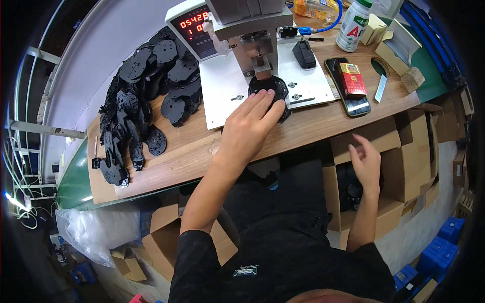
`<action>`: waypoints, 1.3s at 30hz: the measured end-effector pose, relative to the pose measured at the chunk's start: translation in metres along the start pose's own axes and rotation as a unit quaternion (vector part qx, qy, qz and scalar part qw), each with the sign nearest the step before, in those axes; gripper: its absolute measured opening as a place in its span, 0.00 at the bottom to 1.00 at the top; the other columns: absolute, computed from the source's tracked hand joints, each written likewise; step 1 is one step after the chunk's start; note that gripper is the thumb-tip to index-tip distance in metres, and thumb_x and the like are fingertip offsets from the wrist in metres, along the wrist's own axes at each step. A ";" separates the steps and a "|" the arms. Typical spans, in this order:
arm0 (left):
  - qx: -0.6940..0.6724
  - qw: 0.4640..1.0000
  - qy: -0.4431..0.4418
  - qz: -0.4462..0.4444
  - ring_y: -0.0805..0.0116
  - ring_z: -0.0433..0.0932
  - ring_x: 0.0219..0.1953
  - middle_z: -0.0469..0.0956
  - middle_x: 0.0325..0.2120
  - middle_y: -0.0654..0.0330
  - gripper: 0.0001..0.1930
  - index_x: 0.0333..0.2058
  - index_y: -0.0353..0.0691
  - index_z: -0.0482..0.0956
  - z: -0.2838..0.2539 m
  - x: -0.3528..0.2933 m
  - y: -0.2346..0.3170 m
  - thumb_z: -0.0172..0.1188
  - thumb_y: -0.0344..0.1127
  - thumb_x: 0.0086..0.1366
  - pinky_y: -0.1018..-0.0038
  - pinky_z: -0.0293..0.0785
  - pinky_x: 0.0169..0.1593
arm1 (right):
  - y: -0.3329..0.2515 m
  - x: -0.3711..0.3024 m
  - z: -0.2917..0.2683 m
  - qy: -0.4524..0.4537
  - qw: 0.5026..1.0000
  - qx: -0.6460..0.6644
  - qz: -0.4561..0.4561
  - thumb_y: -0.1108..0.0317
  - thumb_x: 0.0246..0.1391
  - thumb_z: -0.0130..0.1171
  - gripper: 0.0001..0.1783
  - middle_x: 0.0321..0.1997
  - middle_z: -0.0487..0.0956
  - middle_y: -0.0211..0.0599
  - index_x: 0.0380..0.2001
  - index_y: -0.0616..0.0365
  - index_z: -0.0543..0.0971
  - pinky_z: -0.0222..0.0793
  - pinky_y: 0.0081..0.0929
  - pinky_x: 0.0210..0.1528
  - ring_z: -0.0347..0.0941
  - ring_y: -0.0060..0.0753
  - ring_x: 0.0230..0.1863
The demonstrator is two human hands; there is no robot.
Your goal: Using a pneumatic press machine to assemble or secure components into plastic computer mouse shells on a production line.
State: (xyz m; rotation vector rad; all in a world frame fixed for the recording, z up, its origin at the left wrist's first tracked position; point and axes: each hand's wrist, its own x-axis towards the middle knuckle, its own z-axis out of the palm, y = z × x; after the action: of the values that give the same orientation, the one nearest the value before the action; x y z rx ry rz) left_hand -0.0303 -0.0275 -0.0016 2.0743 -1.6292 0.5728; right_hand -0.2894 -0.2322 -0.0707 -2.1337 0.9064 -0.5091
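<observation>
My left hand [247, 126] reaches to the small bench press [259, 58] and holds a rounded black plastic part [277, 87] beneath its metal head. The fingers lie over the part, covering much of it; its underside is hidden. Apart from the bench edge, my right hand [367, 164] hovers over an open cardboard box [399, 174] at the right. Its fingers are spread with nothing in them. Dark pieces [348, 189] show inside that box. A large heap of similar black plastic parts [136, 96] covers the left of the bench.
The press stands on a white base plate [217, 103] beside a counter with red digits [194, 31]. To its right are a phone [358, 107], a red and yellow pack [352, 81], a white bottle [350, 33] and small cartons [396, 48]. Another open box [164, 242] sits below left.
</observation>
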 end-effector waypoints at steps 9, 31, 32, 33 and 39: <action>0.004 0.999 -0.023 0.034 0.54 0.81 0.53 0.82 0.49 0.52 0.17 0.47 0.40 0.79 0.000 -0.002 -0.001 0.61 0.25 0.58 0.61 0.79 0.57 | -0.133 0.058 0.036 -0.086 0.904 0.024 -0.419 0.70 0.48 0.69 0.37 0.58 0.78 0.42 0.63 0.49 0.71 0.79 0.31 0.36 0.83 0.41 0.36; 0.168 0.937 -0.039 -0.305 0.40 0.72 0.58 0.74 0.54 0.41 0.27 0.56 0.32 0.73 -0.079 -0.198 -0.079 0.65 0.40 0.61 0.58 0.69 0.61 | -0.142 0.077 0.071 -0.077 0.859 -0.197 -0.467 0.70 0.34 0.71 0.34 0.58 0.81 0.38 0.52 0.55 0.80 0.78 0.28 0.32 0.83 0.35 0.29; 0.170 0.936 -0.040 -0.307 0.40 0.72 0.58 0.74 0.54 0.41 0.27 0.56 0.32 0.73 -0.084 -0.195 -0.073 0.65 0.40 0.61 0.58 0.69 0.61 | -0.142 0.077 0.071 -0.070 0.862 -0.186 -0.466 0.71 0.34 0.71 0.33 0.58 0.81 0.38 0.52 0.55 0.80 0.78 0.28 0.32 0.83 0.36 0.29; 0.131 0.932 -0.039 -0.335 0.41 0.73 0.54 0.75 0.50 0.42 0.27 0.56 0.32 0.73 -0.089 -0.188 -0.065 0.66 0.39 0.61 0.58 0.70 0.58 | -0.140 0.077 0.071 -0.065 0.865 -0.178 -0.464 0.71 0.34 0.71 0.33 0.57 0.81 0.38 0.51 0.55 0.80 0.78 0.29 0.33 0.83 0.36 0.29; 0.138 0.916 -0.014 -0.376 0.44 0.74 0.47 0.75 0.43 0.45 0.26 0.55 0.32 0.74 -0.090 -0.193 -0.058 0.66 0.38 0.60 0.58 0.72 0.50 | -0.141 0.078 0.074 -0.057 0.862 -0.153 -0.479 0.71 0.35 0.70 0.31 0.57 0.81 0.37 0.50 0.54 0.81 0.79 0.30 0.32 0.83 0.38 0.29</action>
State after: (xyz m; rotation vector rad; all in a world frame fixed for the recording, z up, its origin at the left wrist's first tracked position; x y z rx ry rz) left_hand -0.0206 0.1893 -0.0423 2.6784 -0.6602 0.5066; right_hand -0.1306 -0.1879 -0.0054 -2.7966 -0.2474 -0.7293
